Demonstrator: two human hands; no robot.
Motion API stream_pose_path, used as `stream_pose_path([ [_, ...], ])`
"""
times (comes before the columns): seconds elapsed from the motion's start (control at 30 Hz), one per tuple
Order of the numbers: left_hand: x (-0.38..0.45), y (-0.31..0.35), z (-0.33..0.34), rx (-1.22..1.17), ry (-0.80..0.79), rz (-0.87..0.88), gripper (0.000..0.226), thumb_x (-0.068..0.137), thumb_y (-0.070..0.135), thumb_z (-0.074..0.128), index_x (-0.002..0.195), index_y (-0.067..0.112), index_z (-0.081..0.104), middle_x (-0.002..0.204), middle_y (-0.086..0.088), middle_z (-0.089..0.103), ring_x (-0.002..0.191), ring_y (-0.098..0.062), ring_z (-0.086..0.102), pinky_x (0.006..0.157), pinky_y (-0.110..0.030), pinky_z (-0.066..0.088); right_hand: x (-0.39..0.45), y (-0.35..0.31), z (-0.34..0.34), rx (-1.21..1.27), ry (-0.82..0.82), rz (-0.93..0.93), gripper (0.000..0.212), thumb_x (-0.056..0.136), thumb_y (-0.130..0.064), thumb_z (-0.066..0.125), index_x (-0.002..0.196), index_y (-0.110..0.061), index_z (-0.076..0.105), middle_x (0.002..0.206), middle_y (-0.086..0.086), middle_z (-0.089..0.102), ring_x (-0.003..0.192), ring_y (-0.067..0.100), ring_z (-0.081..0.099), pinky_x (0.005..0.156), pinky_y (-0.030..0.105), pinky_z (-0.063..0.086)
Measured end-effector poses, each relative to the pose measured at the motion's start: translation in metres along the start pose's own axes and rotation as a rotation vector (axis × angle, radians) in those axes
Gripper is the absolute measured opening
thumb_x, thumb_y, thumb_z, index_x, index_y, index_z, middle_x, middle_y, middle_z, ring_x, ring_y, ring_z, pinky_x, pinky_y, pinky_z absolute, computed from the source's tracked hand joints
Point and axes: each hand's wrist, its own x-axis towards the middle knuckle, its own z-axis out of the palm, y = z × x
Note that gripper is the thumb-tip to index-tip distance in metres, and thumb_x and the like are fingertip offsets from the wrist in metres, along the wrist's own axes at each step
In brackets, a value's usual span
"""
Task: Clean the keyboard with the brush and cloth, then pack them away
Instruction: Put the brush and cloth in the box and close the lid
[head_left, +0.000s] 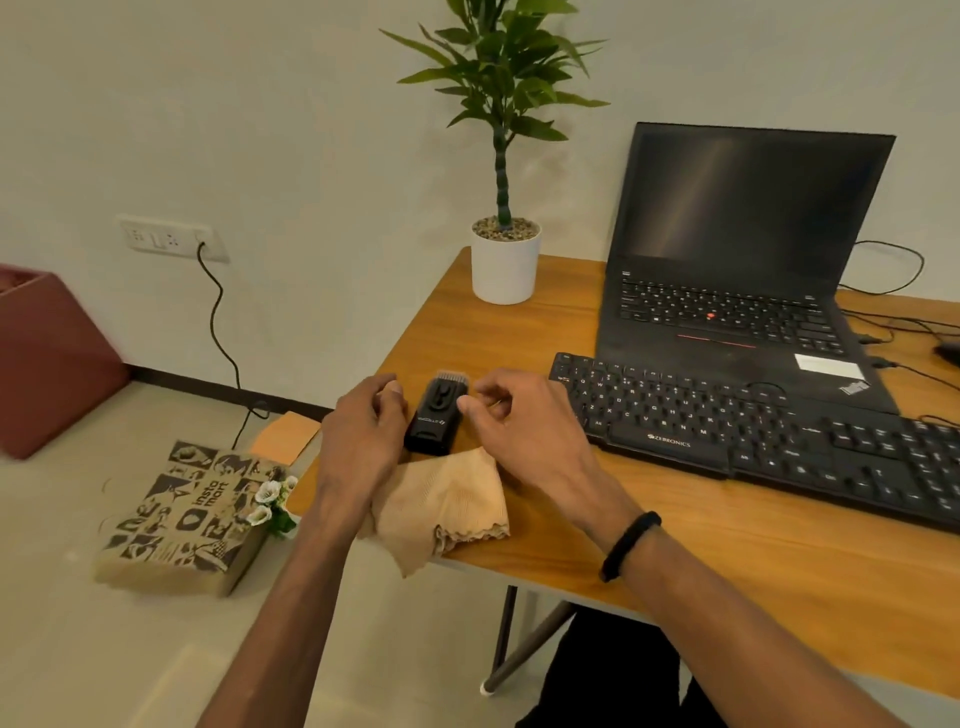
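A black cleaning brush (435, 422) lies on the wooden table (675, 561) near its left corner, with its bristles pointing away from me. My left hand (363, 436) hovers just left of the brush, its fingers loosely curled and holding nothing. My right hand (519, 431) is just right of the brush, its fingers loosely curled and its thumb tip at the brush's edge. A beige cloth (447, 504) lies crumpled in front of the brush and hangs over the table edge. The black keyboard (779, 447) stretches to the right.
An open black laptop (737, 260) stands behind the keyboard, with cables trailing at the right. A potted plant in a white pot (505, 265) sits at the back left corner. On the floor to the left lies a printed paper bag (182, 519) with small white flowers.
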Motion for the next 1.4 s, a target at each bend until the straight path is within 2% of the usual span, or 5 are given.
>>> stream_pose_path([
  [0.2,0.009,0.004,0.004,0.032,-0.056,0.0,0.03,0.11,0.032,0.047,0.091,0.017,0.066,0.098,-0.013,0.076,0.096,-0.032,0.069,0.086,-0.049,0.055,0.003,-0.007,0.013,0.051,-0.146,0.159,0.069,0.076,-0.059,0.082,0.13,-0.02,0.066,0.117,-0.005,0.068,0.102,0.008,0.063,0.069,0.015,0.046],
  [0.57,0.008,0.012,0.015,-0.04,-0.093,0.032,0.026,0.11,0.032,0.048,0.088,0.032,0.061,0.105,-0.013,0.076,0.102,-0.032,0.071,0.095,-0.056,0.056,-0.002,-0.008,0.009,0.035,-0.088,0.169,0.059,0.08,-0.044,0.084,0.131,-0.019,0.065,0.118,-0.002,0.067,0.106,0.013,0.062,0.078,0.021,0.05],
  [0.73,0.003,0.01,-0.006,0.218,-0.201,0.052,0.045,0.104,0.049,0.056,0.138,0.022,0.065,0.124,-0.004,0.072,0.112,-0.018,0.066,0.087,-0.029,0.05,-0.017,-0.005,-0.005,-0.039,-0.088,0.143,0.039,0.085,-0.042,0.08,0.117,-0.021,0.07,0.11,-0.006,0.069,0.099,0.011,0.063,0.084,0.03,0.056],
  [0.9,-0.009,-0.005,-0.038,0.409,-0.443,-0.023,0.048,0.08,0.049,0.083,0.121,0.027,0.071,0.106,0.01,0.065,0.091,-0.004,0.059,0.062,-0.016,0.045,-0.024,0.002,-0.013,-0.009,-0.31,0.166,0.035,0.081,-0.035,0.086,0.112,-0.023,0.073,0.086,-0.011,0.066,0.075,0.003,0.06,0.069,0.028,0.057],
  [1.4,-0.052,0.049,0.003,-0.602,-0.395,0.112,0.024,0.098,0.046,0.065,0.105,0.024,0.071,0.108,0.003,0.07,0.097,-0.019,0.061,0.08,-0.035,0.05,-0.047,-0.002,-0.124,0.225,0.154,0.043,0.015,0.088,-0.029,0.081,0.102,-0.03,0.076,0.089,-0.01,0.072,0.083,0.002,0.067,0.069,0.02,0.057],
])
